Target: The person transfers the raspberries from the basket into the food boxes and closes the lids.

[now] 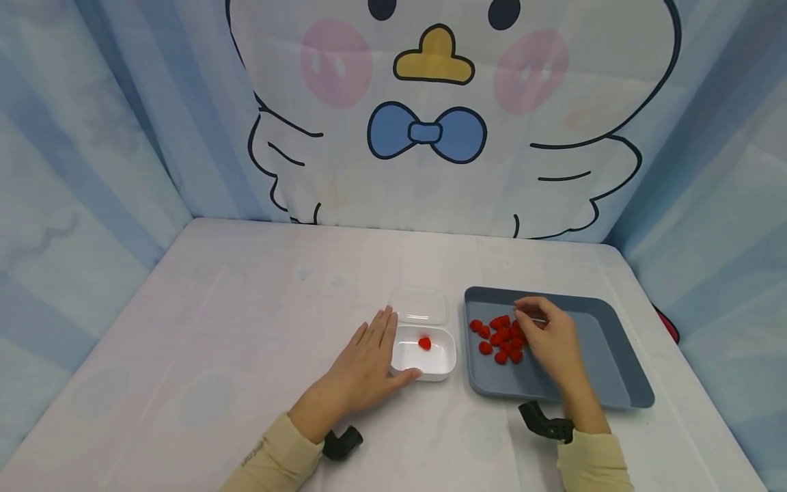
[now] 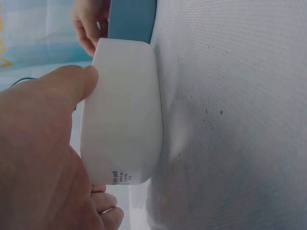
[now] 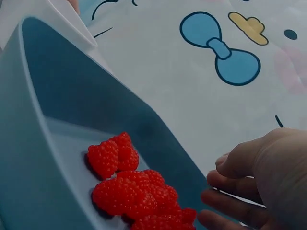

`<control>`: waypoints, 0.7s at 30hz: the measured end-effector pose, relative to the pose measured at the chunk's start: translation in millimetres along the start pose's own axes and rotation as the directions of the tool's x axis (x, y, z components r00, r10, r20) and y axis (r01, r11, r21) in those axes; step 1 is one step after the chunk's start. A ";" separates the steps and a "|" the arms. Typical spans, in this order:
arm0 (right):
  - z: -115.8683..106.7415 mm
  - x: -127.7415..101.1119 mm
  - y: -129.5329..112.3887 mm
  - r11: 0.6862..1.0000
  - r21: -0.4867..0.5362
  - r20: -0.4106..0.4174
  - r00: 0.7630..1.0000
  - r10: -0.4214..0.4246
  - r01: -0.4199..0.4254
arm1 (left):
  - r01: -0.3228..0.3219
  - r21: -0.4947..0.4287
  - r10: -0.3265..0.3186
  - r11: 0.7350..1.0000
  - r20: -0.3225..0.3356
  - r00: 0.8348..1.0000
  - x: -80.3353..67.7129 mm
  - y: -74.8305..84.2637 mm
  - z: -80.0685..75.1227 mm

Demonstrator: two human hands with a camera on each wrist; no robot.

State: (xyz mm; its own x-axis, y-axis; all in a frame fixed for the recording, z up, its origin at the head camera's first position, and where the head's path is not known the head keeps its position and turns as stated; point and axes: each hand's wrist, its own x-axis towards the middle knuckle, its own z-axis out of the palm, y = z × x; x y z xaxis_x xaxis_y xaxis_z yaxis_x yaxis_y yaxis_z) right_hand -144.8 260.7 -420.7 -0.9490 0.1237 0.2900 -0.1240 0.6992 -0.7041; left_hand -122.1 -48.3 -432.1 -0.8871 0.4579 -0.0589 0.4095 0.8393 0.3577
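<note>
My left hand (image 1: 363, 369) rests against a small white lidded box (image 1: 406, 365), fingers straight along its left side and thumb on its near rim. The left wrist view shows the thumb touching the edge of the white box (image 2: 122, 110). One red raspberry (image 1: 425, 343), slightly blurred, is inside the box. My right hand (image 1: 553, 342) hovers over a blue-grey tray (image 1: 615, 369), fingertips beside a cluster of raspberries (image 1: 501, 338). In the right wrist view the hand's (image 3: 254, 182) thumb and fingers are bent loosely near the raspberries (image 3: 139, 191), with nothing visible between them.
The box's clear lid (image 1: 419, 305) lies folded back behind it. A white cloth covers the table (image 1: 246, 307). Patterned curtains (image 1: 74, 171) stand at both sides and a cartoon backdrop (image 1: 430, 191) behind. Black wrist cameras (image 1: 342, 444) sit on both wrists.
</note>
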 end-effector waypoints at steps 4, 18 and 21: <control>1.0 0.4 4.6 1.000 -0.006 0.000 1.000 0.015 -0.015 | 0.001 -0.006 -0.001 1.000 0.005 1.000 -0.5 0.1 0.1; 2.8 0.8 12.4 0.995 -0.082 0.021 0.998 0.052 -0.050 | -0.004 -0.024 0.004 1.000 0.001 1.000 -1.1 0.6 -0.9; 2.8 1.7 12.7 0.993 -0.102 0.038 0.997 0.067 -0.063 | -0.007 -0.024 0.007 1.000 0.000 1.000 -1.3 0.4 -1.3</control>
State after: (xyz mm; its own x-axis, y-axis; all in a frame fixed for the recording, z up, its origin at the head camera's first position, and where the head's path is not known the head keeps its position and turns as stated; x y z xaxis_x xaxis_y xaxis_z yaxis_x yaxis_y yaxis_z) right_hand -148.7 267.8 -430.9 -0.9655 0.1434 0.2174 -0.0339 0.7585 -0.6508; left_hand -121.0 -49.0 -430.7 -0.8841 0.4639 -0.0560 0.4107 0.8286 0.3806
